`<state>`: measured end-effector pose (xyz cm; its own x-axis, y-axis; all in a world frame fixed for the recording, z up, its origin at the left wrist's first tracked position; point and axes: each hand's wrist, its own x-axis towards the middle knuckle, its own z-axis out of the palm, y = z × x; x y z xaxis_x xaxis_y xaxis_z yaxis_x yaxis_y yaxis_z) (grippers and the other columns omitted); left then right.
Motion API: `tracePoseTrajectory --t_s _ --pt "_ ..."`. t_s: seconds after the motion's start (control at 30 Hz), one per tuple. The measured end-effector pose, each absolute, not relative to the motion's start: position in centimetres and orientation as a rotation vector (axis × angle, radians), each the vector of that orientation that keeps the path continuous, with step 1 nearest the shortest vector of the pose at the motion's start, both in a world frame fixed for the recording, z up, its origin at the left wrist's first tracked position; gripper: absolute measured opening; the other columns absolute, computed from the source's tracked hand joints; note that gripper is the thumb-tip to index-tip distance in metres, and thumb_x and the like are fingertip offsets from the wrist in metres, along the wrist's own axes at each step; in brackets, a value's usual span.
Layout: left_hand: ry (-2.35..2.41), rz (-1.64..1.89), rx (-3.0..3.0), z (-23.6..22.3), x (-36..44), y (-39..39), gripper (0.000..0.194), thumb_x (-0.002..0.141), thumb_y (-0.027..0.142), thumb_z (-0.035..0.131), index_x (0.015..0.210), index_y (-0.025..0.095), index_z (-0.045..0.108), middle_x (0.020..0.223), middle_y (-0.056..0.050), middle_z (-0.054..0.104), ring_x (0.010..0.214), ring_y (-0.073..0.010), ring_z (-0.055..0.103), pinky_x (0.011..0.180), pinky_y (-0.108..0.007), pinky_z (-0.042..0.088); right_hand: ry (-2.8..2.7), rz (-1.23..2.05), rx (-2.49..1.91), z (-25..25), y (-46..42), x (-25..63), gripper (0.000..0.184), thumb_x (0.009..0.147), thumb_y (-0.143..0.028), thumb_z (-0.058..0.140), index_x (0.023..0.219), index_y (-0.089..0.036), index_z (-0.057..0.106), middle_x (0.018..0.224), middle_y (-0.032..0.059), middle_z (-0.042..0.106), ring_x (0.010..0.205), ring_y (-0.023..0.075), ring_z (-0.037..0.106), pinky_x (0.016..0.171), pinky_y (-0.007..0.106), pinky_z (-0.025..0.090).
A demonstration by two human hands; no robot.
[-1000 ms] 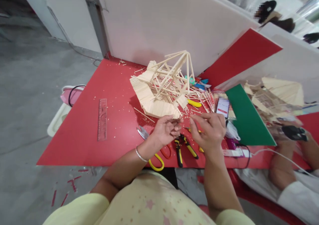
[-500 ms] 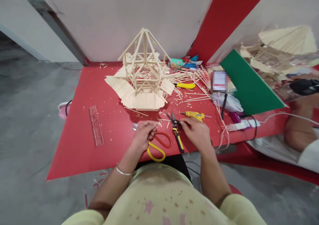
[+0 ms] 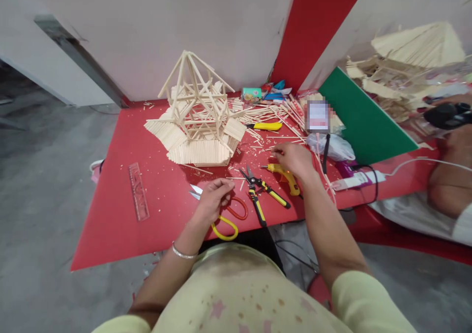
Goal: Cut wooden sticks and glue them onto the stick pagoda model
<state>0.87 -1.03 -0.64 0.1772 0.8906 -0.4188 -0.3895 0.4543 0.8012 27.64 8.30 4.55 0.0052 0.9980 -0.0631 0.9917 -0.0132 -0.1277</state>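
My left hand [image 3: 216,197] is closed in a pinch over the scissors [image 3: 195,191], which have one red and one yellow handle. Whatever sits between its fingertips is too small to make out. My right hand [image 3: 295,158] reaches above the yellow glue gun [image 3: 283,175], fingers loosely bent and apart, with nothing visible in them. Between the hands lie cutting pliers [image 3: 260,193], their black and yellow handles spread. Behind them stands a model house frame [image 3: 199,111] of thin wooden sticks.
Loose sticks [image 3: 258,112] and a yellow-handled cutter [image 3: 267,126] lie right of the model. A clear ruler [image 3: 138,192] is at left. Further right are a plastic bag [image 3: 332,147], a green board [image 3: 368,119], a power strip [image 3: 357,181] with cables, and another person's arm [image 3: 450,175].
My right hand has let go of the pliers' handle and moved up and forward over the glue gun. The pliers' handles have spread apart. My left hand stays almost still.
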Motion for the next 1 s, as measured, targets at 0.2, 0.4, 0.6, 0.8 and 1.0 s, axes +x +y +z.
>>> tracePoseTrajectory --t_s 0.2,0.4,0.6,0.8,1.0 --pt "1.027 0.97 0.627 -0.2 1.8 -0.4 0.029 0.069 0.035 0.083 0.079 0.014 0.065 0.06 0.001 0.056 0.046 -0.0045 0.042 0.042 -0.018 0.024 -2.39 0.402 -1.959 4.0 11.5 27.2 0.019 0.087 -0.032 0.06 0.096 -0.028 0.076 0.102 0.0011 0.076 0.094 0.019 0.066 0.068 0.025 0.038" --pt "1.006 0.96 0.63 0.0 2.6 0.4 0.027 0.071 0.034 0.082 0.079 0.014 0.065 0.059 0.001 0.056 0.045 -0.0039 0.041 0.043 -0.018 0.023 -2.438 0.409 -1.872 2.7 14.7 28.8 0.026 0.089 -0.033 0.057 0.105 -0.026 0.075 0.11 0.0034 0.075 0.098 0.0199 0.064 0.073 0.025 0.038" --pt "0.997 0.954 0.634 -0.1 3.0 1.1 0.028 0.072 0.035 0.082 0.08 0.014 0.065 0.058 0.001 0.056 0.045 -0.0045 0.042 0.042 -0.018 0.024 -2.446 0.429 -1.958 2.8 15.5 31.6 0.022 0.084 -0.033 0.062 0.098 -0.027 0.078 0.099 0.0039 0.076 0.09 0.0195 0.064 0.072 0.026 0.037" --pt "0.977 0.942 0.638 0.3 3.5 1.4 0.028 0.07 0.035 0.082 0.078 0.014 0.065 0.058 0.001 0.056 0.046 -0.0047 0.042 0.043 -0.018 0.025 -2.443 0.505 -2.054 1.6 13.7 31.7 0.017 0.083 -0.033 0.064 0.092 -0.028 0.077 0.092 0.0019 0.076 0.081 0.0162 0.064 0.067 0.024 0.037" --pt "0.941 0.945 0.657 -0.2 3.7 1.5 0.029 0.072 0.037 0.081 0.079 0.015 0.065 0.058 0.001 0.055 0.046 -0.0046 0.041 0.043 -0.018 0.024 -2.423 0.483 -2.093 1.4 12.8 30.8 0.016 0.084 -0.035 0.065 0.094 -0.027 0.075 0.096 0.0037 0.075 0.084 0.018 0.064 0.065 0.025 0.036"
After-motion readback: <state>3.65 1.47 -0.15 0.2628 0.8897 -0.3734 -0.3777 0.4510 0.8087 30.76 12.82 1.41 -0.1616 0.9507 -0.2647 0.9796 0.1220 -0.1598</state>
